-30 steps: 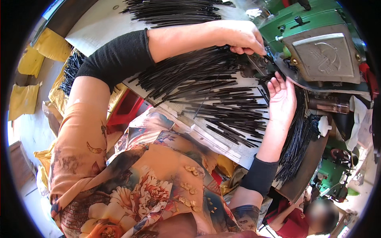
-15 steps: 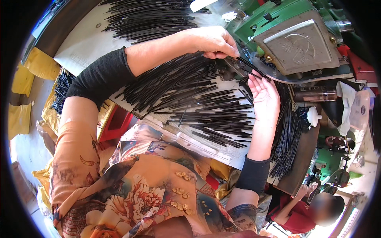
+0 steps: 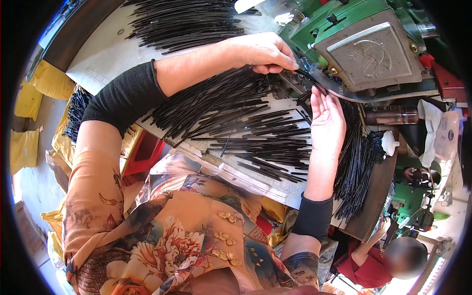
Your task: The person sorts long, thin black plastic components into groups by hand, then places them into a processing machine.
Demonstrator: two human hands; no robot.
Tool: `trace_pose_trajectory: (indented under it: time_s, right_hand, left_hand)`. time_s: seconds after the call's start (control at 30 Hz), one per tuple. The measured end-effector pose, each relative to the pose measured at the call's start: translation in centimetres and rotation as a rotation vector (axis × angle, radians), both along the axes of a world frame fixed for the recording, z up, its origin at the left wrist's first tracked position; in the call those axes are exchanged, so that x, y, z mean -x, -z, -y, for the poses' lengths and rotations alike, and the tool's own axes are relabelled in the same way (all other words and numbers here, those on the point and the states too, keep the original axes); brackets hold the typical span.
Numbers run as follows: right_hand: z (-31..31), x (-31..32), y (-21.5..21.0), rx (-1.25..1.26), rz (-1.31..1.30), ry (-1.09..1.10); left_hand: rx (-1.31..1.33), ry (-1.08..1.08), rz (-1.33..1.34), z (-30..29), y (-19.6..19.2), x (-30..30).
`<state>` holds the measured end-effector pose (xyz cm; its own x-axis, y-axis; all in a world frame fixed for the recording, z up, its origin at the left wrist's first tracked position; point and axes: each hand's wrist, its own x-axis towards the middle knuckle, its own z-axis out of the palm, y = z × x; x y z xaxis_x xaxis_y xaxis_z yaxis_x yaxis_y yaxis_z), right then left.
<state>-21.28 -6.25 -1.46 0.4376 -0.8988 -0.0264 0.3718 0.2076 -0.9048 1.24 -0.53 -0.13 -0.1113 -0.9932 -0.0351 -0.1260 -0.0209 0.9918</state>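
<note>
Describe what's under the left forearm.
Along the near edge of the left forearm, black strips show; beyond it, another strip pile lies on white tabletop. Anything directly beneath is covered and cannot be seen.

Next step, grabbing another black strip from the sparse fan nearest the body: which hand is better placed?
Probably the right hand: it sits nearer that fan, palm bare, though its fingertips are at the held strip. The left hand is farther off, pinching that strip near the green machine.
</note>
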Motion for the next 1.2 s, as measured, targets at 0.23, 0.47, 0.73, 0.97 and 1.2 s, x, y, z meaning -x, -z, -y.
trace_pose_trajectory:
  time_s: [0.23,0.47,0.73,0.97,1.2]
  right_hand:
    - [-0.59,-0.34,-0.05,0.063,0.013,0.050]
    - [-0.74,-0.30,-0.28,0.094,0.005,0.047]
    - [-0.38,0.07,-0.40,0.079,-0.049,0.032]
    - [-0.58,-0.02,-0.21,0.094,-0.020,0.036]
    - [-0.75,-0.24,-0.19,0.102,-0.007,0.046]
  left_hand:
    - [-0.011,-0.047,-0.003,-0.27,-0.22,0.32]
    - [-0.074,-0.017,-0.123,-0.01,0.13,0.13]
    - [-0.082,0.004,-0.145,-0.08,0.23,0.01]
    - [-0.068,-0.018,-0.090,-0.03,0.15,0.26]
    - [-0.049,-0.044,-0.084,-0.32,-0.15,0.41]
